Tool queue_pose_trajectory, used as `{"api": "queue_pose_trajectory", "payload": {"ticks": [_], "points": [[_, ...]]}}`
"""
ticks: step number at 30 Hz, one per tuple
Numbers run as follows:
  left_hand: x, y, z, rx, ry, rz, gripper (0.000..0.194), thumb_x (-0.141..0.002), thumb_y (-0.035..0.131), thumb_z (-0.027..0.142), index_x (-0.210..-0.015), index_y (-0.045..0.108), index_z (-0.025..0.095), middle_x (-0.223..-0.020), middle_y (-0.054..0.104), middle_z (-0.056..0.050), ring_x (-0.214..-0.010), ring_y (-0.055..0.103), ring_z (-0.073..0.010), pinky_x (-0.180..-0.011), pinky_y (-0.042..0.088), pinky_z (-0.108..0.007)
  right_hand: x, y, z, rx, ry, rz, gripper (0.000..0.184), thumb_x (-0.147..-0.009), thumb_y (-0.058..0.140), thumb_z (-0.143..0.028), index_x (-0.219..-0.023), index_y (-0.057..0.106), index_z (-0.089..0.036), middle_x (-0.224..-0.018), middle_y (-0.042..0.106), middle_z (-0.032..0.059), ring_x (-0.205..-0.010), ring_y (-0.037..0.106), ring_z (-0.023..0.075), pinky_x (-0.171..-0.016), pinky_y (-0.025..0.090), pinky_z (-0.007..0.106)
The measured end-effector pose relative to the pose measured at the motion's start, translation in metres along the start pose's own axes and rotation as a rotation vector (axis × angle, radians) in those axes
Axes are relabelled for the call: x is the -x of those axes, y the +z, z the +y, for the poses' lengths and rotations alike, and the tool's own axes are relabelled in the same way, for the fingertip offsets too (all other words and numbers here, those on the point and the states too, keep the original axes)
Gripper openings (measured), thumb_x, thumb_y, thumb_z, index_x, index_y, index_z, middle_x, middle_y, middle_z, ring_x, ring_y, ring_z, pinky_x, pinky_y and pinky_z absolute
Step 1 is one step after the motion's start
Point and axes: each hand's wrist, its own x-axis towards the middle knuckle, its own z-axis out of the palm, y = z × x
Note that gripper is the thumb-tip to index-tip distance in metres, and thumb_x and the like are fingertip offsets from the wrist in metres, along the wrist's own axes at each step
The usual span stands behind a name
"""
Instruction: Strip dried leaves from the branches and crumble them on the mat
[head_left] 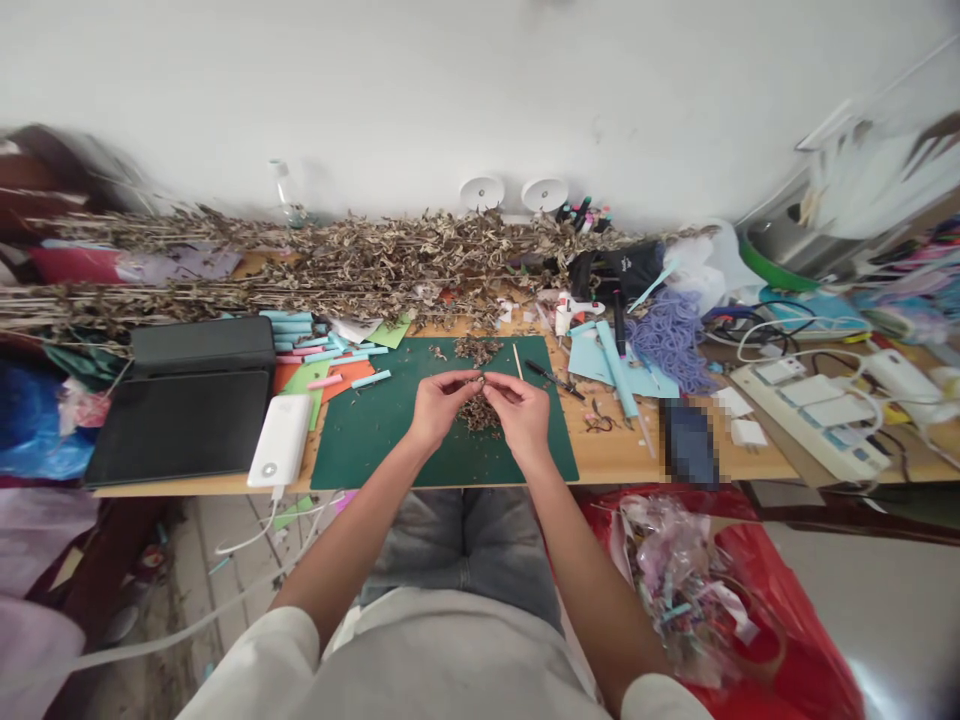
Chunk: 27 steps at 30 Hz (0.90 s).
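Note:
Over a green cutting mat [367, 440], my left hand [437, 408] and my right hand [523, 412] meet at the fingertips. Both are closed in a pinch on a small dried plant bit [481, 380], brown and too small to make out in detail. Directly beneath the fingers lies a heap of crumbled dried leaves [480, 416], partly hidden by the hands. Another small heap of dried leaves [478, 348] sits farther back on the mat. To the right are a thin wooden stick [517, 361] and a black pen [553, 380].
Bundles of long dried plant stalks [375, 265] stretch across the back. On the left lie a black tablet case [187, 420] and a white power bank [279, 440]. Purple yarn [675, 340], a glue gun [571, 310] and a power strip [810, 420] are rightward. A red bag [795, 610] hangs below.

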Motion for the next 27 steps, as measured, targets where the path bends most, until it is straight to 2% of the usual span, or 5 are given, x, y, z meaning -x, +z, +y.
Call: {"api": "queue_pose_trajectory", "payload": {"ticks": [6,14,20,23,27], "points": [[-0.0013,-0.0058,0.0013,-0.181,0.135,-0.046,0.025,-0.072,0.075,0.031,-0.092,0.071,0.017,-0.072,0.068,-0.001,-0.063,0.058,-0.0111,-0.059,0.044,-0.022,0.0035,-0.0005,0.0001,-0.017,-0.002,-0.019,0.025,-0.071,0.072,-0.033,-0.091,0.076,-0.019,-0.090,0.076,0.0058,-0.083,0.072,0.0221,-0.081,0.059,0.035],[-0.0012,-0.0074,0.0016,0.048,-0.075,-0.121,0.035,-0.060,0.084,0.037,-0.084,0.073,0.014,-0.079,0.073,-0.005,-0.072,0.065,-0.0165,-0.074,0.052,-0.031,0.0014,0.0001,0.0065,-0.002,-0.104,-0.015,0.022,-0.073,0.070,-0.032,-0.092,0.076,-0.022,-0.098,0.072,0.0055,-0.086,0.069,0.0192,-0.079,0.059,0.034],[-0.0044,-0.0109,-0.0017,-0.048,-0.024,-0.167,0.033,-0.063,0.082,0.035,-0.089,0.075,0.015,-0.086,0.075,-0.007,-0.077,0.067,-0.0186,-0.076,0.052,-0.032,0.0023,0.0032,0.0071,-0.107,0.118,0.068,0.021,-0.065,0.077,-0.034,-0.078,0.074,-0.018,-0.075,0.074,0.0048,-0.073,0.070,0.0216,-0.075,0.059,0.038],[-0.0035,-0.0097,-0.0003,-0.171,0.072,-0.151,0.025,-0.072,0.075,0.035,-0.090,0.075,0.017,-0.090,0.074,-0.007,-0.082,0.067,-0.0205,-0.078,0.051,-0.033,0.0030,0.0033,0.0060,-0.266,0.224,0.059,0.024,-0.063,0.079,-0.034,-0.080,0.075,-0.017,-0.079,0.075,0.0055,-0.075,0.071,0.0214,-0.081,0.059,0.040],[-0.0018,-0.0076,0.0022,-0.359,0.235,-0.105,0.018,-0.081,0.067,0.031,-0.093,0.076,0.021,-0.092,0.073,-0.006,-0.088,0.065,-0.0205,-0.084,0.048,-0.032,0.0026,-0.0001,0.0095,-0.355,0.239,0.033,0.027,-0.060,0.081,-0.030,-0.084,0.076,-0.017,-0.086,0.076,0.0061,-0.081,0.072,0.0219,-0.088,0.057,0.042]]}}
